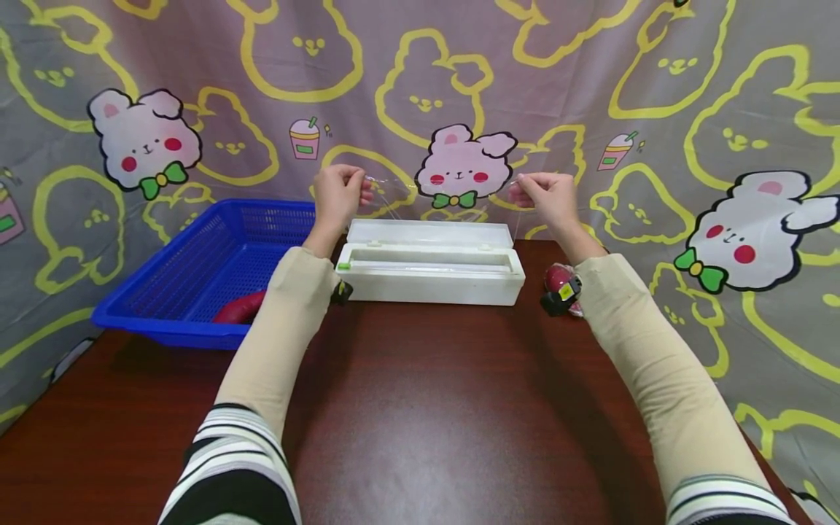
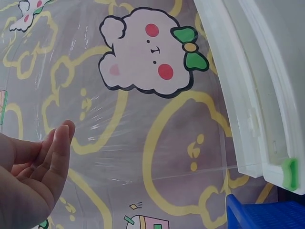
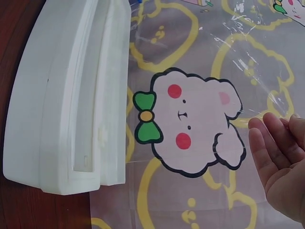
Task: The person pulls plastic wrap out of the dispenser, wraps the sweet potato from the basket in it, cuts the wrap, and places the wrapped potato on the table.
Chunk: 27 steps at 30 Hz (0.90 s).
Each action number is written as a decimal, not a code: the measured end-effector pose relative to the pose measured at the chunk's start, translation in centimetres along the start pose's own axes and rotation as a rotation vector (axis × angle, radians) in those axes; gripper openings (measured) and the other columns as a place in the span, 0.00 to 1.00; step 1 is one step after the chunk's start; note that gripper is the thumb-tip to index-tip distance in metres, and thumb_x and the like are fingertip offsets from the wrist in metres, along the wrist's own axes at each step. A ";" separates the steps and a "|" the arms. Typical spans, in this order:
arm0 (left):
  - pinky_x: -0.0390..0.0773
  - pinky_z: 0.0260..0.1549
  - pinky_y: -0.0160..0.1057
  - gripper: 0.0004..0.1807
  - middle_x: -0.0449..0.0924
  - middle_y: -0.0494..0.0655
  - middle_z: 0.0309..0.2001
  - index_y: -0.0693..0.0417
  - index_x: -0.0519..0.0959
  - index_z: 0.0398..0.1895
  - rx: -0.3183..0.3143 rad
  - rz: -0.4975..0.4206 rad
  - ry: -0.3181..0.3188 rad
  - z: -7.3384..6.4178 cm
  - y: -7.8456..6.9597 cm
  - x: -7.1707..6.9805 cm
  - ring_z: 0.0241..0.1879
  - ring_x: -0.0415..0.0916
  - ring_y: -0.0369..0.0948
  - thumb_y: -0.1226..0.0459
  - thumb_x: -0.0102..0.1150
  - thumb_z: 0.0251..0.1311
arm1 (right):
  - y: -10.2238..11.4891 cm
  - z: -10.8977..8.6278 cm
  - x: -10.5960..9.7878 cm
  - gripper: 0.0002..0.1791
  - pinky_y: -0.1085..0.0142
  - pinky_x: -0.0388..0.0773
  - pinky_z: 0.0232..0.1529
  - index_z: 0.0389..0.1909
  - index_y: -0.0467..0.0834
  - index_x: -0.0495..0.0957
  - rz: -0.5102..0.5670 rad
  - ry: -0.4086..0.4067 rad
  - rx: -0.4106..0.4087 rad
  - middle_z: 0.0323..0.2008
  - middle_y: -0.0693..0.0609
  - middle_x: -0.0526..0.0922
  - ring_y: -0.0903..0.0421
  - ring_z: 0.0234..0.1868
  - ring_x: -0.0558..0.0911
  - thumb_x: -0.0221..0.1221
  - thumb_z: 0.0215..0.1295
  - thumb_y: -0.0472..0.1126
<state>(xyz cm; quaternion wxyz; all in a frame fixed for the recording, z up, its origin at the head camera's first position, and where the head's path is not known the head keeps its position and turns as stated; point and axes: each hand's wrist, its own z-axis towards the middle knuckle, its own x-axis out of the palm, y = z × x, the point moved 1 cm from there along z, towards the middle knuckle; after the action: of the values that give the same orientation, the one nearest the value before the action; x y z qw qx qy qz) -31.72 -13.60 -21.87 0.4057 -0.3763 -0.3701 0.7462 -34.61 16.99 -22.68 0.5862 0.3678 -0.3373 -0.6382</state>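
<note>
While an upper edge of clear film (image 2: 116,136) is held stretched between the two hands, it is pinched at one corner by the left hand (image 1: 339,194), between thumb and fingers, and at the other by the right hand (image 1: 550,198) in the same way. From the fingers the sheet is drawn down towards the white dispenser box (image 1: 433,286), which is set below them on the table (image 1: 446,408), its lid (image 1: 429,232) tipped open.

The relation that seems to count is one of line: the box's long axis is laid from left to right, roughly parallel to the film edge, with one end found below each set of fingers. Neither hand can be judged clearly nearer.

A green piece (image 1: 344,266) is seen at the box's end below the left fingers. Farther left and lower, a blue basket (image 1: 164,335) is placed, with a red item (image 1: 240,308) partly hidden by the left arm. Below the right fingers, a round red object (image 1: 558,276) is partly covered by the wrist camera (image 1: 561,297).
</note>
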 end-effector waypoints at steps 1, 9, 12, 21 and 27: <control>0.78 0.26 0.35 0.12 0.79 0.62 0.33 0.70 0.78 0.39 0.000 0.002 -0.002 0.0 0.0 0.0 0.20 0.77 0.39 0.69 0.47 0.63 | 0.0 0.0 0.0 0.08 0.71 0.77 0.26 0.31 0.31 0.81 -0.008 0.000 -0.002 0.19 0.53 0.81 0.60 0.23 0.81 0.55 0.59 0.32; 0.77 0.23 0.31 0.12 0.80 0.61 0.33 0.70 0.78 0.40 0.015 0.011 -0.018 -0.1 -0.3 -0.3 0.20 0.77 0.39 0.69 0.47 0.63 | 0.2 0.1 -0.2 0.11 0.69 0.77 0.28 0.34 0.27 0.79 -0.041 -0.009 -0.028 0.20 0.53 0.81 0.61 0.23 0.81 0.56 0.59 0.34; 0.76 0.22 0.30 0.12 0.80 0.61 0.33 0.70 0.78 0.39 0.028 0.005 -0.026 -0.1 -0.4 -0.4 0.18 0.76 0.36 0.69 0.47 0.62 | 0.4 0.0 -0.3 0.09 0.70 0.77 0.28 0.32 0.30 0.80 -0.019 -0.010 -0.032 0.19 0.54 0.81 0.61 0.22 0.81 0.56 0.59 0.33; 0.76 0.21 0.30 0.11 0.80 0.62 0.31 0.70 0.79 0.38 0.079 -0.006 -0.023 -0.7 -0.7 -0.7 0.19 0.77 0.39 0.70 0.48 0.62 | 0.9 -0.6 -0.6 0.07 0.72 0.76 0.26 0.30 0.32 0.82 0.029 0.008 -0.052 0.19 0.53 0.81 0.61 0.22 0.81 0.56 0.58 0.32; 0.77 0.24 0.34 0.12 0.80 0.61 0.31 0.70 0.79 0.38 0.098 0.004 -0.004 -1.5 -1.0 -1.1 0.20 0.77 0.37 0.69 0.48 0.62 | 1.2 -1.2 -0.9 0.07 0.70 0.77 0.26 0.27 0.37 0.83 0.058 0.040 -0.070 0.20 0.52 0.82 0.60 0.23 0.81 0.56 0.59 0.32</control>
<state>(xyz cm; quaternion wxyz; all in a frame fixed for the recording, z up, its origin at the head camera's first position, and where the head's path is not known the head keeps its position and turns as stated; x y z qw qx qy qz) -29.69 -13.81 -21.34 0.4212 -0.3552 -0.3332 0.7651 -32.91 17.82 -22.19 0.6236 0.3500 -0.3133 -0.6249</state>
